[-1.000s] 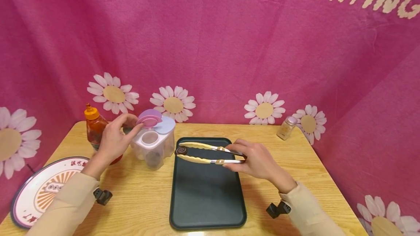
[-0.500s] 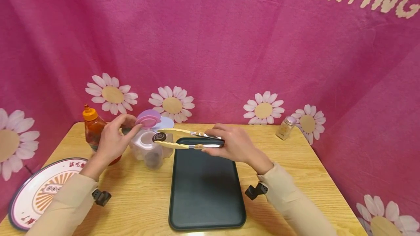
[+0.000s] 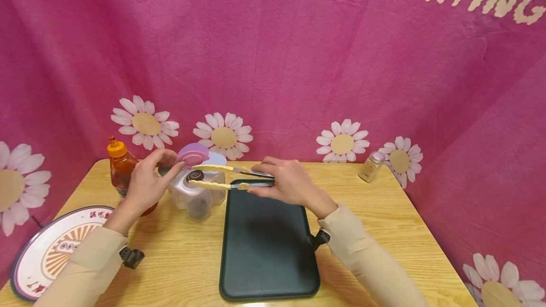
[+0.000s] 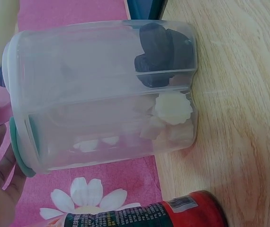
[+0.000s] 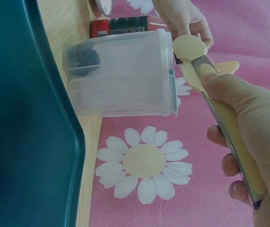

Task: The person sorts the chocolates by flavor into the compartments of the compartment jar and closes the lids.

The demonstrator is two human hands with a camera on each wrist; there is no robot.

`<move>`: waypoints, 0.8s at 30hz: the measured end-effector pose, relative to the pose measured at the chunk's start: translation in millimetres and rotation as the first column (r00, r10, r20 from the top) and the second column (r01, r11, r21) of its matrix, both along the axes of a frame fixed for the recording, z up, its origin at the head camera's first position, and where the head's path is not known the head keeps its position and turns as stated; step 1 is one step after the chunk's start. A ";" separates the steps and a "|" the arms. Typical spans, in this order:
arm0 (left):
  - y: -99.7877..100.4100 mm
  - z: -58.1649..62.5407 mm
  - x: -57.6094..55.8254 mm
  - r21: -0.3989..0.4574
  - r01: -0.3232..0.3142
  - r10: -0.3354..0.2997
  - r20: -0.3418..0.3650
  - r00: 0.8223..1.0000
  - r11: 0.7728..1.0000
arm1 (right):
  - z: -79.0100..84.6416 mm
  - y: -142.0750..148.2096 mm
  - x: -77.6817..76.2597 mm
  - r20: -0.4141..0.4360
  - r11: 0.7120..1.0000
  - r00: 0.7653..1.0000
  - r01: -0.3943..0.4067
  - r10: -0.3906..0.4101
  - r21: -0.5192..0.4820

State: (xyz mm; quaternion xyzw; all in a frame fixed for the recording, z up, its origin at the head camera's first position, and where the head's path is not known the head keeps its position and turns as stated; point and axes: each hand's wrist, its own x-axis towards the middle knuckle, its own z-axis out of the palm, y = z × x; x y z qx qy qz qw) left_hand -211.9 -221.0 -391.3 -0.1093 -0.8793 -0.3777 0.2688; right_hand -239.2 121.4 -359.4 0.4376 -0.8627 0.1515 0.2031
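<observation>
My left hand (image 3: 147,181) pinches the raised purple lid (image 3: 193,149) of a clear storage container (image 3: 181,198) between thumb and fingers. In my right hand (image 3: 287,181) is a pair of tongs (image 3: 211,185) with cream tips. The tips hold a dark round piece with a pale swirl (image 3: 195,176), right at the container's round opening. Several dark pieces (image 4: 156,52) lie at the bottom of one compartment in the left wrist view, and pale pieces (image 4: 173,108) in another. In the right wrist view the tongs (image 5: 234,137) hide the swirl piece.
A dark tray (image 3: 268,250) lies right of the container. Behind my left hand stands a red sauce bottle (image 3: 121,167) with an orange cap. A round printed plate (image 3: 64,250) is at the left, a small shaker (image 3: 371,167) at the back right. Pink cloth hangs behind the wooden table.
My right hand has moved left with the tongs, carrying the swirl piece from above the tray's back left corner to the container's opening. The left hand stays on the lid.
</observation>
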 end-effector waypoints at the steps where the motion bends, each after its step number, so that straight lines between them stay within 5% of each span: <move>1: 0.1 0.2 0.0 -0.001 -0.001 0.001 -0.002 1.000 1.000 | -0.3 -0.7 -0.8 0.004 1.000 1.000 0.001 -0.001 -0.001; 13: -0.2 0.4 1.4 0.007 0.011 -0.011 0.011 1.000 1.000 | -0.8 1.4 1.4 0.055 1.000 0.998 0.012 -0.011 -0.019; 24: -0.5 1.1 0.8 0.016 0.008 -0.009 0.030 1.000 1.000 | -13.2 36.1 11.6 0.034 0.996 0.996 0.082 -0.081 -0.039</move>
